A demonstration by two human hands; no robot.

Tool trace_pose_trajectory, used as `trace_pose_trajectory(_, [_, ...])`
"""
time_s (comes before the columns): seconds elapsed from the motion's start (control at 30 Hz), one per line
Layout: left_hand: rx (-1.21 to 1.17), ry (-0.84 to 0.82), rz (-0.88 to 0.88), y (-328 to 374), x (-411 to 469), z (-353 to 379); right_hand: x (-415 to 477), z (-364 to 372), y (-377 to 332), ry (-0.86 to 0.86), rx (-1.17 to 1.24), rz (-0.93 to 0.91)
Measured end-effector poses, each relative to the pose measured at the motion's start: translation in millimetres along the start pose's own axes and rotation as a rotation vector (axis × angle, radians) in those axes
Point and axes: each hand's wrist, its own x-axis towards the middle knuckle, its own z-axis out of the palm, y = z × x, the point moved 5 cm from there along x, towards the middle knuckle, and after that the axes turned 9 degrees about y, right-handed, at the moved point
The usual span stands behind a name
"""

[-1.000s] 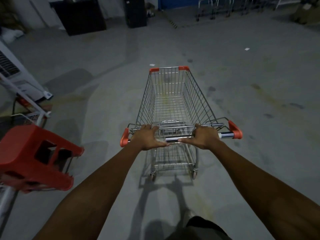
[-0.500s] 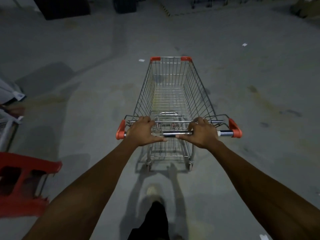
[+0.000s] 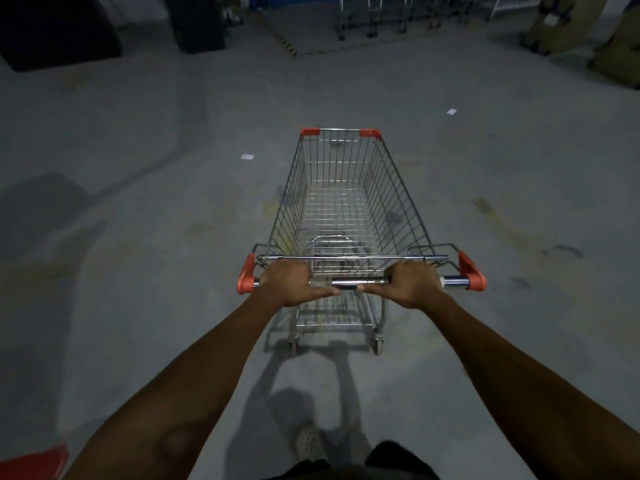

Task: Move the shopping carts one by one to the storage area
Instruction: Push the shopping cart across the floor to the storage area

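Observation:
An empty wire shopping cart (image 3: 341, 202) with orange corner caps stands on the grey concrete floor straight ahead of me. My left hand (image 3: 291, 284) grips the left part of its chrome push bar (image 3: 358, 282), and my right hand (image 3: 412, 284) grips the right part. Both thumbs lie along the bar toward the middle. The cart's rear wheels show below the bar. Several more carts (image 3: 374, 15) are parked at the far end of the room.
A dark cabinet (image 3: 59, 29) and a black box (image 3: 197, 22) stand at the far left. Yellow-black floor tape (image 3: 285, 45) marks a zone ahead. Cardboard boxes (image 3: 595, 32) sit far right. A red stool corner (image 3: 33, 462) shows bottom left. Paper scraps (image 3: 247, 156) lie on the floor.
I have walked forward with the cart. The red stool and the white unit on the left have slid back out of view, and the far wall and parked carts look closer.

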Motion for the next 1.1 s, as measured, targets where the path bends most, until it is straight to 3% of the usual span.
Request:
trace_pose_trajectory(0.43, [0.014,0.017,0.069,-72,260,-18,247,-1,71,0.004,0.004,0.042])
trace_pose_trajectory(1.1, [-0.025,0.035,0.029,-151,673,-52,638,-21,225,-0.015,-0.041,0.026])
